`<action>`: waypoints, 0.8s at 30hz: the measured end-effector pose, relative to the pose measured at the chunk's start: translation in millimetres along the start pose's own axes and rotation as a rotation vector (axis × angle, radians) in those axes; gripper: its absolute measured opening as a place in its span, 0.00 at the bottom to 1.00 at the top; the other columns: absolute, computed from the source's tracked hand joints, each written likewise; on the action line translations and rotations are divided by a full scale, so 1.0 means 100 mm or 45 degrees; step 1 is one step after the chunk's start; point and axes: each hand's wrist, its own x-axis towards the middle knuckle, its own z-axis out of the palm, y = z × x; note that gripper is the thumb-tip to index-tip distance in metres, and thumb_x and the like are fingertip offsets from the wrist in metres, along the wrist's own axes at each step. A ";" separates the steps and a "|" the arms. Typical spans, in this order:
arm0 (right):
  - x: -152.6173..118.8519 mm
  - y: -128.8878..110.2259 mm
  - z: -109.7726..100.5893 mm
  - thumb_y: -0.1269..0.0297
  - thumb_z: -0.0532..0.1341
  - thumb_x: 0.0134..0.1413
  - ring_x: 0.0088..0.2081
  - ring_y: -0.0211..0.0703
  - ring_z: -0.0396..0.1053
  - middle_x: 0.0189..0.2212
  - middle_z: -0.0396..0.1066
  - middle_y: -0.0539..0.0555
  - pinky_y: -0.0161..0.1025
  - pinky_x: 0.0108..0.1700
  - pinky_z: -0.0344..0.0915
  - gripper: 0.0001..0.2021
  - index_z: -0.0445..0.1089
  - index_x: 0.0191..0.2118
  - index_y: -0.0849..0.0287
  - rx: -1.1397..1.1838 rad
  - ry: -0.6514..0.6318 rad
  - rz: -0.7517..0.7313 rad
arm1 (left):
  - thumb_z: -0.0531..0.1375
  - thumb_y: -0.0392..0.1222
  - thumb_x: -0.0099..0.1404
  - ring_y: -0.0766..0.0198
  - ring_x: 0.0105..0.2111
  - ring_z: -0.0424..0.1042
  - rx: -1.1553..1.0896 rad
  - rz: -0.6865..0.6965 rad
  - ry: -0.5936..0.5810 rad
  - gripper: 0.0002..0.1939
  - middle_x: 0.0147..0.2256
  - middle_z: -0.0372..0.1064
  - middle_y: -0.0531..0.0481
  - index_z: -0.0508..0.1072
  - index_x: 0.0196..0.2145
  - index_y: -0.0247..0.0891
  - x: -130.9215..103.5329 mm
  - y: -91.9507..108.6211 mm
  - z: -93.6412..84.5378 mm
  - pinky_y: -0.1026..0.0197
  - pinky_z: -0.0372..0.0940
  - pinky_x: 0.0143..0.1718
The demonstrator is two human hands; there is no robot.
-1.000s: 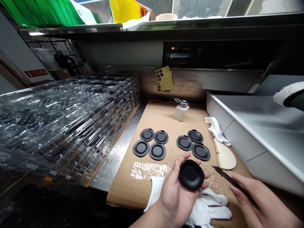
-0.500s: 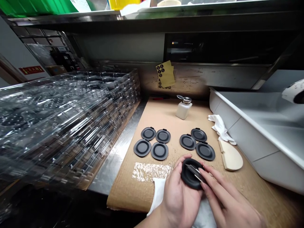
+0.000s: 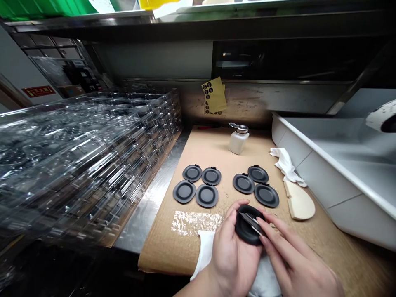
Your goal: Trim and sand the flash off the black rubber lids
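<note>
My left hand cradles a round black plastic cover with its hollow side up, fingers curled around the rim. Pinched in my right hand is a thin, dark, flat blade-like tool with a light edge; its tip lies over the inside of the cover. Just beyond my hands, several similar black covers with small tabs lie on cardboard: a left group and a right group of three. Under my hands a white cloth is partly hidden.
A white bottle with a metal flip top stands farther back. On the right are a cream pad, a crumpled white cloth and a large white bin. Stacked clear plastic trays fill the left. A metal shelf spans above.
The whole view has shifted very slightly. Both hands, the cover and the tool hold almost the same position.
</note>
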 end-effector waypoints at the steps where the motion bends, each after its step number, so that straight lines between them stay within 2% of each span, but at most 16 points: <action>1: 0.00 0.00 0.00 0.57 0.50 0.56 0.36 0.31 0.72 0.52 0.61 0.40 0.26 0.27 0.67 0.17 0.62 0.52 0.47 0.002 -0.005 0.006 | 0.50 0.41 0.63 0.60 0.42 0.67 0.009 0.006 0.011 0.11 0.40 0.67 0.42 0.66 0.41 0.36 0.00 0.00 0.00 0.58 0.56 0.47; 12: 0.00 0.02 -0.02 0.57 0.50 0.56 0.39 0.33 0.71 0.52 0.60 0.39 0.28 0.30 0.69 0.17 0.63 0.51 0.46 0.020 -0.063 -0.001 | 0.50 0.41 0.63 0.61 0.41 0.67 0.015 -0.002 0.024 0.11 0.40 0.66 0.42 0.66 0.41 0.36 -0.01 -0.01 0.01 0.58 0.57 0.46; 24: -0.01 0.05 -0.02 0.57 0.51 0.55 0.40 0.32 0.70 0.54 0.58 0.40 0.27 0.32 0.69 0.18 0.60 0.53 0.43 0.028 -0.089 -0.048 | 0.50 0.40 0.63 0.62 0.42 0.67 0.014 0.011 0.009 0.11 0.40 0.66 0.41 0.65 0.41 0.35 -0.02 -0.02 0.01 0.58 0.54 0.50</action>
